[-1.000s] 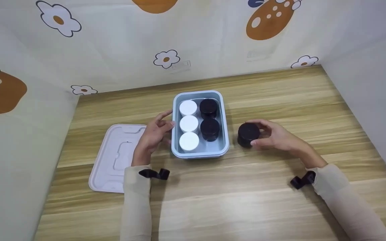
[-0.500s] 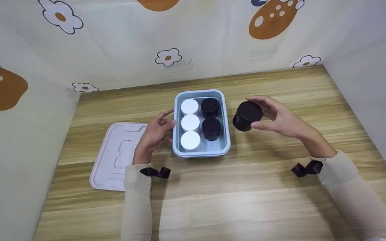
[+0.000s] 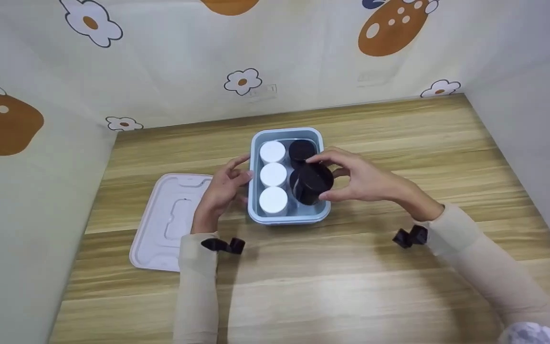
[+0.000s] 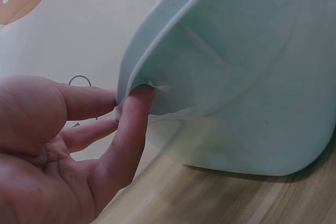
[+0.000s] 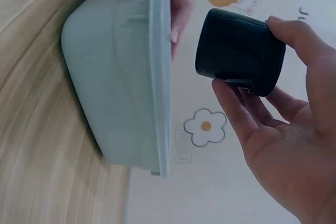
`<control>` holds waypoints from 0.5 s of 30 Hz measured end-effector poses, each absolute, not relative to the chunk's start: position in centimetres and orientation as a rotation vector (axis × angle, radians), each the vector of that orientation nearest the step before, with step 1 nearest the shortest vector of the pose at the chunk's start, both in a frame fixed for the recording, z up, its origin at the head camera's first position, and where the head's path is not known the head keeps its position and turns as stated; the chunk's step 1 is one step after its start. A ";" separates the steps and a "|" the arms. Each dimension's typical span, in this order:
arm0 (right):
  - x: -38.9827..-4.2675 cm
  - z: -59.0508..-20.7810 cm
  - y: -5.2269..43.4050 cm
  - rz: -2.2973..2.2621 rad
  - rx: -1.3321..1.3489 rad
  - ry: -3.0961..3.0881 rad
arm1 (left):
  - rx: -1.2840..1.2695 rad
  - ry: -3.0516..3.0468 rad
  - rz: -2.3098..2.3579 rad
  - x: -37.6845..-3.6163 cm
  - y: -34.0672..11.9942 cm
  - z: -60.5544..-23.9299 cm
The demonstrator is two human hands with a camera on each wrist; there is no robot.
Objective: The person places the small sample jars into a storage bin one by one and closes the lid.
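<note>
My right hand (image 3: 358, 177) holds a black lidded jar (image 5: 236, 51) between thumb and fingers. The jar is tilted and above the rim in the right wrist view. Below it stands a light blue plastic box (image 3: 289, 220). Three white-topped jars, one of them the nearest white jar (image 3: 273, 200), line its left side. A black jar (image 3: 302, 150) sits at the back right inside; another behind the held jar is mostly hidden. My left hand (image 3: 222, 191) pinches the box's left rim (image 4: 128, 66), thumb above and a finger beneath.
A pale lid (image 3: 160, 239) lies flat on the wooden table (image 3: 303, 291) left of the box, partly under my left arm. A patterned curtain (image 3: 184, 62) closes off the back and sides. A black wrist mount (image 3: 411, 236) sticks out from each sleeve.
My right hand has lifted the black jar off the table and carried it left over the box. My left hand has stayed at the box's rim.
</note>
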State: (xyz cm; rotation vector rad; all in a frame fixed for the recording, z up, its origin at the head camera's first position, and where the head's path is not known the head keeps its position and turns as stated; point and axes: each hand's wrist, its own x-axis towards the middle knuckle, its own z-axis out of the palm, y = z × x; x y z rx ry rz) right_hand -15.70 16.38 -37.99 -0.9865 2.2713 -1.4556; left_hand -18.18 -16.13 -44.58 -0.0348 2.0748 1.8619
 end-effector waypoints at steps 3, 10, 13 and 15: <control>-15.9 -38.4 15.5 -1.377 -0.998 2.281 | -0.033 2.072 1.861 -18.2 -16.1 -44.6; -16.0 -39.0 14.3 -1.145 -1.054 2.377 | -0.043 2.078 1.842 -18.2 -16.1 -44.6; -16.1 -39.0 14.0 -1.098 -1.092 2.403 | -0.051 2.083 1.839 -18.2 -16.1 -44.5; -16.2 -38.9 13.9 -1.068 -1.123 2.415 | -0.054 2.086 1.838 -18.2 -16.1 -44.6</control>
